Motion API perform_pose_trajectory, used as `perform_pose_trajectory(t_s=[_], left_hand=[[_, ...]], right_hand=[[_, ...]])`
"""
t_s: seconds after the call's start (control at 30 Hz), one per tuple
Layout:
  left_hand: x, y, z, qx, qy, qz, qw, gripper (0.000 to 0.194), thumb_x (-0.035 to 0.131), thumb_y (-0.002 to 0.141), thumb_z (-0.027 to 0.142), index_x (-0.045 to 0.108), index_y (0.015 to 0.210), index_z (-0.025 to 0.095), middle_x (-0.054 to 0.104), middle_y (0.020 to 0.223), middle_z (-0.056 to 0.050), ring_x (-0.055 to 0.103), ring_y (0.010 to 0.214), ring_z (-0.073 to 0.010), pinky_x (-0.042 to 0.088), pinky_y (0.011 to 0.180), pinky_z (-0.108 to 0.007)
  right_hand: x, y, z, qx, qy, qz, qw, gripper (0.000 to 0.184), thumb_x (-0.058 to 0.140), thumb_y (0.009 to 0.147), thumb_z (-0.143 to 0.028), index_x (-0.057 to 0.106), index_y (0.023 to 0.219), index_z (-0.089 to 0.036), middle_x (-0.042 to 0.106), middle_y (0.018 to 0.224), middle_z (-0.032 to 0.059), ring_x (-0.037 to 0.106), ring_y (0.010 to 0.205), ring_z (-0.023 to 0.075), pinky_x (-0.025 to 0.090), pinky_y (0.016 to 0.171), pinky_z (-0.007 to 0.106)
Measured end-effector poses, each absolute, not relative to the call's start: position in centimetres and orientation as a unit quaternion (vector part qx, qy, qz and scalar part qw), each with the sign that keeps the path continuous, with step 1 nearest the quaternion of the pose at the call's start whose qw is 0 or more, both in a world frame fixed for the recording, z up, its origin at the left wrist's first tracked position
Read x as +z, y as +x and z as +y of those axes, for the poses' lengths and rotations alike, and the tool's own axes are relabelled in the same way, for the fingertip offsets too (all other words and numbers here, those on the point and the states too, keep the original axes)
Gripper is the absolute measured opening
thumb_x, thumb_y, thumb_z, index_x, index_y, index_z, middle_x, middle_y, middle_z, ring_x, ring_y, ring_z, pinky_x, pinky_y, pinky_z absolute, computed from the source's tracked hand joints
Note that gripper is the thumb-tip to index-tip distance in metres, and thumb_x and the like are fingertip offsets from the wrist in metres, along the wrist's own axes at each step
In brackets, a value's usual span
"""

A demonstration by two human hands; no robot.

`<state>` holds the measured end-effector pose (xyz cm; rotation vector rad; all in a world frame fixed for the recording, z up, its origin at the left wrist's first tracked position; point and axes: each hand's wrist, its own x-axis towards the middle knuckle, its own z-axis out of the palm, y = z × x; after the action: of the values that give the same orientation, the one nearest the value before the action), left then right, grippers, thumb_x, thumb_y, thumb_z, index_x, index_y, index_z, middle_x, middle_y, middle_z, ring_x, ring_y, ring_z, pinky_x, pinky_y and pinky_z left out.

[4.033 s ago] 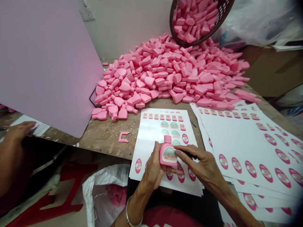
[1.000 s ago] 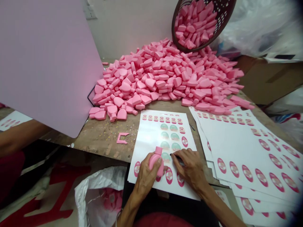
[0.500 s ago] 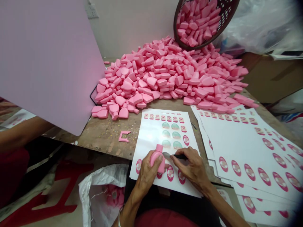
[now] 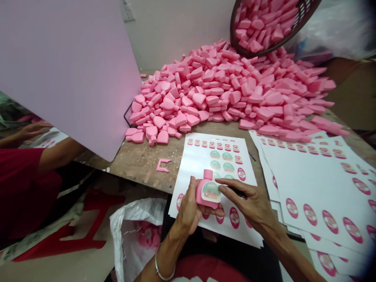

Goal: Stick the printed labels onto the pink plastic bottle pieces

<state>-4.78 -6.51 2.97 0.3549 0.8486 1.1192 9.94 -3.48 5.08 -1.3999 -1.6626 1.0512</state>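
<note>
A small pink toy bottle rests in my left hand, with the fingers under and around it and its cap end pointing away from me. On its front lies a green-and-white sticker with a picture of a baby. The thumb and index finger of my right hand touch the sticker's right edge. A black-handled tool is tucked in that hand, mostly hidden by the fingers. Below both hands lies a white sticker sheet with green and pink-red stickers.
A large heap of pink bottles covers the table's back, under a tipped brown basket. More sticker sheets lie right. A pink U-shaped piece, an open white sack, a pink board and another person's arm are left.
The green sticker now sits on the bottle's front; before, it was on the tool's tip beside the bottle. My right fingers have moved onto it. The view has shifted left.
</note>
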Motion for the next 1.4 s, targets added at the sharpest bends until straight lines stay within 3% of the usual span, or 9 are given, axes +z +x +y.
perform_pose_trajectory(t_s=[0.53,0.87,0.97,1.07,1.17,1.3,1.4], left_hand=[[3.0,-5.0,-6.5,0.519,0.170,0.367,0.753,0.064,0.033,0.087,0.065,0.059,0.113,0.013,0.066,0.082,-0.007,0.065,0.069,-0.0181,0.057,0.062,-0.033],[3.4,-5.2,-6.4,0.521,0.171,0.351,0.759,0.061,0.031,0.089,0.062,0.058,0.113,0.012,0.064,0.084,-0.008,0.064,0.074,-0.0191,0.057,0.059,-0.030],[3.4,-5.3,-6.6,0.530,0.192,0.350,0.749,0.047,0.046,0.087,0.053,0.059,0.108,0.012,0.061,0.084,-0.007,0.063,0.073,-0.0175,0.057,0.058,-0.028],[3.5,-5.5,-6.8,0.529,0.239,0.341,0.740,0.031,0.064,0.080,0.031,0.058,0.105,0.014,0.056,0.083,-0.003,0.059,0.071,-0.0134,0.056,0.058,-0.025],[3.7,-5.8,-7.0,0.524,0.258,0.330,0.742,0.030,0.066,0.078,0.023,0.057,0.105,0.015,0.054,0.082,-0.001,0.056,0.070,-0.0108,0.057,0.061,-0.026],[3.9,-5.8,-7.1,0.512,0.257,0.310,0.759,0.029,0.064,0.081,0.025,0.055,0.106,0.015,0.057,0.088,-0.005,0.058,0.077,-0.0138,0.056,0.069,-0.030],[3.9,-5.6,-7.1,0.504,0.260,0.298,0.768,0.027,0.066,0.080,0.027,0.055,0.102,0.015,0.057,0.088,-0.004,0.059,0.077,-0.0143,0.055,0.071,-0.032]], right_hand=[[5.1,9.4,-3.5,0.383,-0.528,-0.669,0.356,0.024,0.063,0.076,-0.042,0.075,0.088,-0.025,0.073,0.084,0.0037,0.065,0.074,0.0197,0.052,0.060,0.028],[4.8,9.2,-3.5,0.364,-0.521,-0.676,0.374,0.023,0.063,0.078,-0.042,0.075,0.088,-0.024,0.072,0.081,0.0032,0.064,0.071,0.0183,0.052,0.059,0.027],[4.7,9.1,-3.6,0.357,-0.517,-0.680,0.378,0.022,0.062,0.079,-0.041,0.074,0.088,-0.025,0.071,0.080,0.0026,0.064,0.069,0.0179,0.052,0.058,0.028],[4.6,9.0,-3.6,0.342,-0.512,-0.691,0.379,0.022,0.061,0.080,-0.040,0.074,0.088,-0.025,0.071,0.079,0.0025,0.064,0.069,0.0179,0.051,0.059,0.029],[4.5,9.6,-3.2,0.297,-0.508,-0.722,0.363,0.023,0.059,0.081,-0.041,0.073,0.091,-0.025,0.072,0.081,0.0041,0.064,0.071,0.0198,0.052,0.065,0.033],[4.2,10.6,-2.5,0.170,-0.540,-0.740,0.362,0.034,0.063,0.077,-0.043,0.068,0.105,-0.023,0.071,0.095,0.0084,0.064,0.088,0.0275,0.048,0.084,0.047],[4.2,10.1,-2.4,0.279,-0.549,-0.704,0.353,0.061,0.071,0.068,-0.043,0.054,0.124,-0.025,0.062,0.119,0.0096,0.062,0.101,0.0275,0.051,0.084,0.042]])
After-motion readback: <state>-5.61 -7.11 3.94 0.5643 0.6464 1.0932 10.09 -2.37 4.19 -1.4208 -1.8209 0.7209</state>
